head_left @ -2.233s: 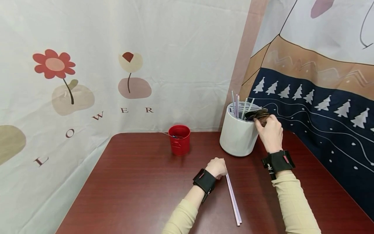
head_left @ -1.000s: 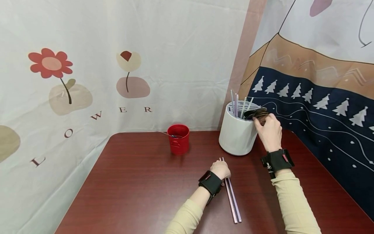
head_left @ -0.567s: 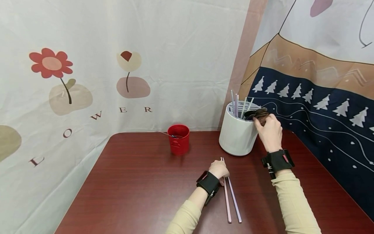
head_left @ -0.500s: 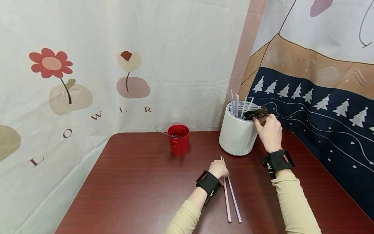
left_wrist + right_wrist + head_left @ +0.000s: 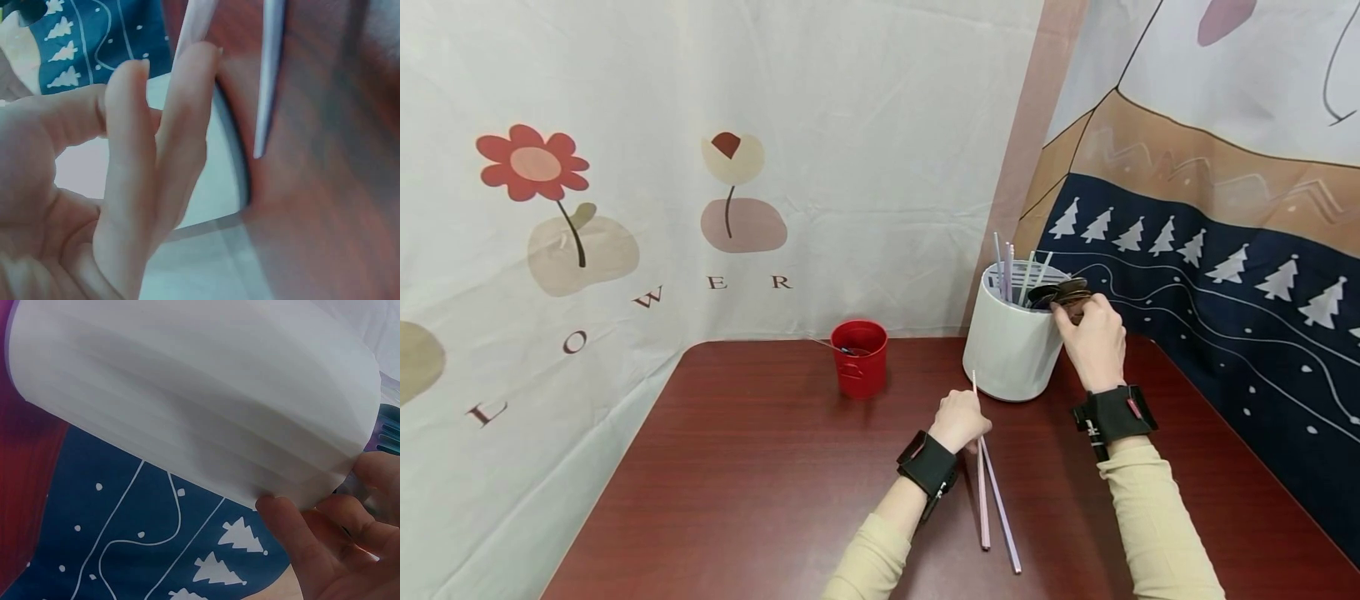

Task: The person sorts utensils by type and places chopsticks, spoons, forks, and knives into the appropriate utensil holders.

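My left hand [image 5: 958, 421] pinches a pink chopstick [image 5: 982, 500], whose thin end pokes up past the knuckles. Beside it a lilac chopstick [image 5: 1003, 517] lies on the table, apart from the fingers in the left wrist view. At the back right stands a white cylindrical utensil holder [image 5: 1011, 354]. My right hand [image 5: 1093, 342] grips its rim on the right side, next to the dark spoon heads [image 5: 1060, 292]. In the right wrist view the fingertips press the holder's outer wall [image 5: 206, 394]; the inside of the rim is hidden there.
Several pale chopsticks [image 5: 1007, 271] stand in the holder. A red bucket [image 5: 860, 367] with a thin handle and small metal pieces inside stands at the back, left of the holder. Printed cloths [image 5: 880, 167] hang behind the dark red table [image 5: 760, 475].
The two chopsticks have gone from side by side to spread apart. My left hand has moved slightly toward the holder, drawing the pink one along. The right hand keeps its place on the rim.
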A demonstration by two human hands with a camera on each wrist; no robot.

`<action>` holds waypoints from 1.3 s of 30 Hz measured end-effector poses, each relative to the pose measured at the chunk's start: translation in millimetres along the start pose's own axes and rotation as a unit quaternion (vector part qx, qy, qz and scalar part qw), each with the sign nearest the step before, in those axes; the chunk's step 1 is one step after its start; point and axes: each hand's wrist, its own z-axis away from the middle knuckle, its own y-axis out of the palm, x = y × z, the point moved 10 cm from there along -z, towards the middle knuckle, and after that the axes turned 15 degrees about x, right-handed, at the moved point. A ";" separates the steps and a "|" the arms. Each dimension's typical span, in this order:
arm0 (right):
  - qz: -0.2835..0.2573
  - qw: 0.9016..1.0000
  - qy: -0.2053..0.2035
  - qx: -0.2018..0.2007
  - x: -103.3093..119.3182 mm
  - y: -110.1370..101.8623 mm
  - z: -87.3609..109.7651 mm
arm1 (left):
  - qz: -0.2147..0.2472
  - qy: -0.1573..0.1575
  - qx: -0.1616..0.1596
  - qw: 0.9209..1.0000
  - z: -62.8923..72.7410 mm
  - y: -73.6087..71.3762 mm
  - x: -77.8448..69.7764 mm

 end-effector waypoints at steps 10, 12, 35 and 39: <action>-0.003 1.000 0.002 -0.003 0.3 -0.2 0.7 | -0.036 0.079 -0.092 0.992 17.5 -34.6 -31.9; -0.005 1.000 0.003 -0.002 0.1 -0.1 0.8 | -0.043 0.096 -0.113 0.988 22.5 -41.6 -39.0; -0.003 1.000 0.000 -0.002 -0.1 -0.9 0.2 | -0.035 0.383 -0.444 0.810 117.2 -134.4 -116.4; -0.006 1.000 -0.001 -0.001 -0.1 -0.5 0.2 | -0.034 0.408 -0.485 0.773 126.6 -140.6 -118.0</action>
